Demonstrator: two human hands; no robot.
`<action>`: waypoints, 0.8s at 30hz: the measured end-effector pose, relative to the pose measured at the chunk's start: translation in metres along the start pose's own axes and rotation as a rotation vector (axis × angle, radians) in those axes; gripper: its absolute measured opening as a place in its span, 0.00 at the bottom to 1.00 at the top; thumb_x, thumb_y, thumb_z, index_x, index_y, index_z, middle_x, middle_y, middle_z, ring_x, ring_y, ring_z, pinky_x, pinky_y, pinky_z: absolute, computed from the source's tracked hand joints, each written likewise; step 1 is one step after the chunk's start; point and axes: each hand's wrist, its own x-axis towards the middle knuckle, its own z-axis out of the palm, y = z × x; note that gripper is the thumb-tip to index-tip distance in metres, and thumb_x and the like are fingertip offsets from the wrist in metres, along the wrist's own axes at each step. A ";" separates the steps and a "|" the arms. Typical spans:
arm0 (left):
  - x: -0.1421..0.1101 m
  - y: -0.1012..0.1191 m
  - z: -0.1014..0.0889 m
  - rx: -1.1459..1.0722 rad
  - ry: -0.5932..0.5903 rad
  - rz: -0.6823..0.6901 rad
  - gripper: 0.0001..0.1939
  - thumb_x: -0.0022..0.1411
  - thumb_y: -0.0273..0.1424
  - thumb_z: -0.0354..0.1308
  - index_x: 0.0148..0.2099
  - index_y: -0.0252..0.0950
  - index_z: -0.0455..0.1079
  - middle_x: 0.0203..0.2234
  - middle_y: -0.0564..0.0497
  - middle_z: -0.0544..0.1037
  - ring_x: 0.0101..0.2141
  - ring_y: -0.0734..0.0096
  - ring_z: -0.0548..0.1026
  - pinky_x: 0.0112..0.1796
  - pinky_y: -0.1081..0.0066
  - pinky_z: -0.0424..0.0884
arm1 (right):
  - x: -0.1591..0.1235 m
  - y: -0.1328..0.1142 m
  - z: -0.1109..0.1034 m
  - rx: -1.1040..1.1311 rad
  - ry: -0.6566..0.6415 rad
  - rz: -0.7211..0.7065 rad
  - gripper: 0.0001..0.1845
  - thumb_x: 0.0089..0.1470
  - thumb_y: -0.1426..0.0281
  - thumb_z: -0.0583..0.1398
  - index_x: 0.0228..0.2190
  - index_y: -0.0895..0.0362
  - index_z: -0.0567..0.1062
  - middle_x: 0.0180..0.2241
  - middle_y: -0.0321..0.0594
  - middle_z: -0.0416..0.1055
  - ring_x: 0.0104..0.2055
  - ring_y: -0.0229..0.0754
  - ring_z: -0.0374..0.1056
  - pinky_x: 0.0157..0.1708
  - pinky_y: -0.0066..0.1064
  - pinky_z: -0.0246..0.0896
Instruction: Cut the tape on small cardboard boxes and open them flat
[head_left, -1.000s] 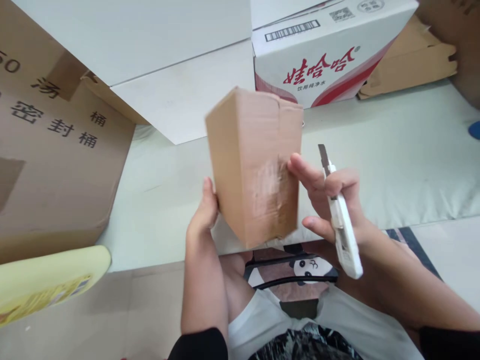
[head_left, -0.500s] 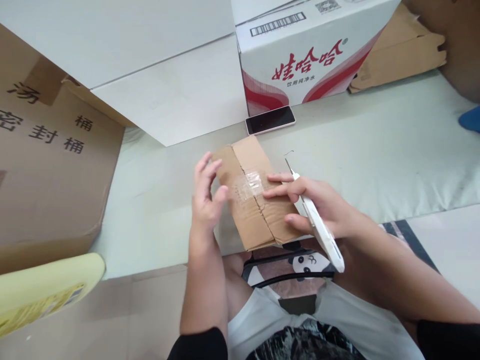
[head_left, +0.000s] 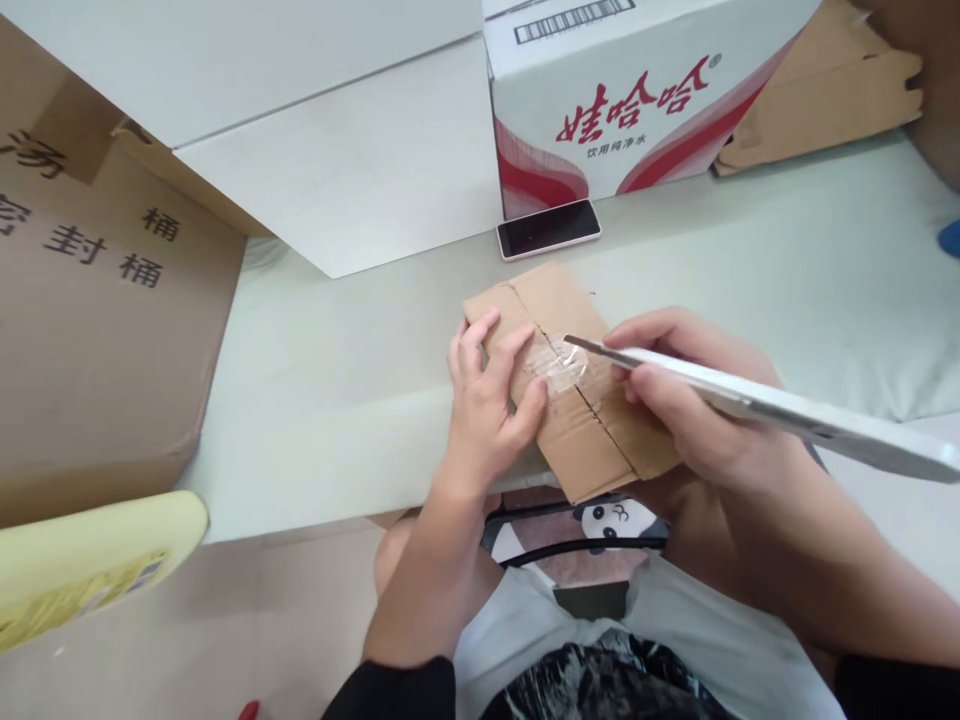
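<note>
A small cardboard box (head_left: 611,440) lies near the front edge of the cloth-covered surface, its flap seam running lengthwise. Clear tape (head_left: 564,375) crosses the middle of that seam. My left hand (head_left: 487,410) holds the box from the left, bent fingers on its top and left edge, thumb beside the tape. In my right hand (head_left: 697,400) is a white utility knife (head_left: 810,415), gripped between thumb and fingers with the blade out. The blade tip is over the taped seam; whether it touches the tape I cannot tell.
A phone (head_left: 549,230) lies beyond the box, in front of a red-and-white water carton (head_left: 607,130). Large white boxes (head_left: 360,190) stand at the back left. A big brown carton (head_left: 112,330) and a pale yellow container (head_left: 97,560) are on the left.
My left hand has come down onto the box, which has shifted right. My right hand has turned the knife from an upright slant, bringing its blade leftward over the tape.
</note>
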 end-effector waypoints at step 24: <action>0.000 -0.005 0.000 -0.029 0.010 -0.015 0.27 0.72 0.50 0.51 0.64 0.41 0.67 0.66 0.38 0.61 0.69 0.45 0.59 0.68 0.43 0.56 | 0.005 0.001 0.005 -0.179 -0.121 -0.136 0.09 0.58 0.70 0.58 0.26 0.52 0.74 0.19 0.32 0.72 0.19 0.35 0.64 0.22 0.31 0.57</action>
